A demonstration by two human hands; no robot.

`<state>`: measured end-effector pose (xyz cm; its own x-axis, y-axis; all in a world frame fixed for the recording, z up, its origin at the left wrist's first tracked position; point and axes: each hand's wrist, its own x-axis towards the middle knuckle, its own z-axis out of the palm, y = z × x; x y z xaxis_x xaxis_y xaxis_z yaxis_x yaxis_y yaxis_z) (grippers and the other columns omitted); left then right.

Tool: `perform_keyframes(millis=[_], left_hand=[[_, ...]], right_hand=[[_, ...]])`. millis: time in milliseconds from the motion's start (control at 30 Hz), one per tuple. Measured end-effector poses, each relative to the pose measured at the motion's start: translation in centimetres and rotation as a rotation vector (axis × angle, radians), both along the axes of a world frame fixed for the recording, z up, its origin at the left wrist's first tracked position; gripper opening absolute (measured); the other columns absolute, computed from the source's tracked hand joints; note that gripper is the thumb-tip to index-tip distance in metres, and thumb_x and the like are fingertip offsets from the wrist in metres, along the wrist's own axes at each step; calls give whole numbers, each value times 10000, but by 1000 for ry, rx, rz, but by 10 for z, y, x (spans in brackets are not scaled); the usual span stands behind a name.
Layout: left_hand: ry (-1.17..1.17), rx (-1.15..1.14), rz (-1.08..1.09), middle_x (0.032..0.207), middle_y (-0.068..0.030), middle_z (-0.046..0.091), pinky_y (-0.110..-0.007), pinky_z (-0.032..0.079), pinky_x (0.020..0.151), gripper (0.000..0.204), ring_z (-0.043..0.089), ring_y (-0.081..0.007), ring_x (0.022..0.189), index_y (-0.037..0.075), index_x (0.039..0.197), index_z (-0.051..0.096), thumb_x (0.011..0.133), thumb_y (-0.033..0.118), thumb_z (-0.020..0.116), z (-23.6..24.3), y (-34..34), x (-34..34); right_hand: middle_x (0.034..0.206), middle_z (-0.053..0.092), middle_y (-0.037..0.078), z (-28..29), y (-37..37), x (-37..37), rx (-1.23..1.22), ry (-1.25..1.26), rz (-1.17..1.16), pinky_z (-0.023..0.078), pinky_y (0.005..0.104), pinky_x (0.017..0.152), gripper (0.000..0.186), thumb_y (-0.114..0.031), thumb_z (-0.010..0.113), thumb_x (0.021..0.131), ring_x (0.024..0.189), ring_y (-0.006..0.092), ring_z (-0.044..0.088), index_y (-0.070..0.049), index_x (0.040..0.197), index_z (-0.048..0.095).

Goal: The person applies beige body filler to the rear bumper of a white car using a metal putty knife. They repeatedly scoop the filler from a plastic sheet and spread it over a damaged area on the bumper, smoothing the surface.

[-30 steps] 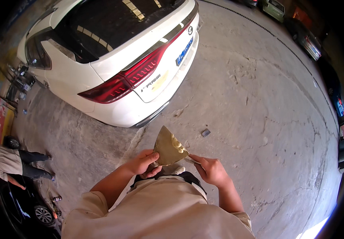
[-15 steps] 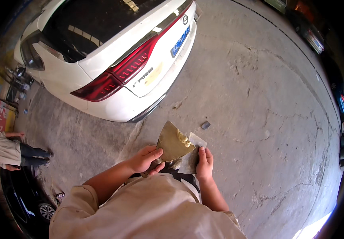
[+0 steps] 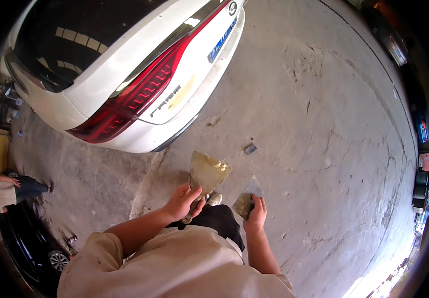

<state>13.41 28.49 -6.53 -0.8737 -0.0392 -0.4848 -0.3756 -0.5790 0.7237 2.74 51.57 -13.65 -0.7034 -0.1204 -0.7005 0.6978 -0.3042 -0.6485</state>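
In my left hand (image 3: 180,201) is a putty knife (image 3: 205,173) with a wide blade, its handle inside my closed fingers. A lump of yellowish putty (image 3: 219,165) clings near the blade's far edge. My right hand (image 3: 257,213) pinches a flat, thin scraper plate (image 3: 248,197), smeared and greyish, between thumb and fingers. The two tools are apart, both held in front of my waist. Ahead and to the left stands a white car (image 3: 145,134), with a yellowish patch (image 3: 180,94) on its rear panel below the red tail light (image 3: 135,94).
A small dark block (image 3: 250,148) lies on the concrete floor (image 3: 324,164) ahead of my hands. Another person (image 3: 5,192) stands at the far left, near a black car (image 3: 28,248). More vehicles and stacked goods line the right edge.
The scraper plate has come away from the putty knife, toward the right and slightly nearer me. The white car shows larger and farther left in view.
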Motion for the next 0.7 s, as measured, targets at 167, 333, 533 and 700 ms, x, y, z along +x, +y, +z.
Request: perform_keyframes(millis=[167, 333, 533, 700], left_hand=[[-53, -30, -47, 642, -44, 540, -252, 400, 454, 285, 497, -103, 481, 67, 970, 477, 1012, 345, 430, -60, -30, -48], [-121, 25, 55, 650, -21, 542, -235, 395, 464, 209, 502, -83, 506, 70, 924, 478, 1007, 261, 459, -148, -35, -76], [-272, 70, 263, 661, -11, 541, -235, 378, 465, 151, 501, -85, 510, 64, 930, 495, 983, 205, 514, -262, -29, -94], [-322, 81, 402, 682, -40, 551, -252, 411, 478, 132, 510, -107, 517, 54, 937, 486, 991, 175, 487, -332, -17, -114]], right_hand=[[968, 603, 45, -88, -28, -35, 115, 14, 14, 476, 301, 790, 187, -120, 521, 906, 881, 159, 574, -25, 1056, 578], [1081, 609, 62, -205, -75, -67, 113, -35, 153, 446, 292, 867, 281, -107, 506, 909, 985, 158, 561, 6, 1163, 553], [1111, 612, 73, -327, -110, -76, 196, -92, 339, 430, 296, 907, 303, -96, 499, 906, 1014, 176, 570, 4, 1187, 544], [1116, 605, 92, -389, -101, -78, 258, -209, 500, 425, 297, 898, 345, -87, 515, 881, 1014, 184, 560, 14, 1210, 540]])
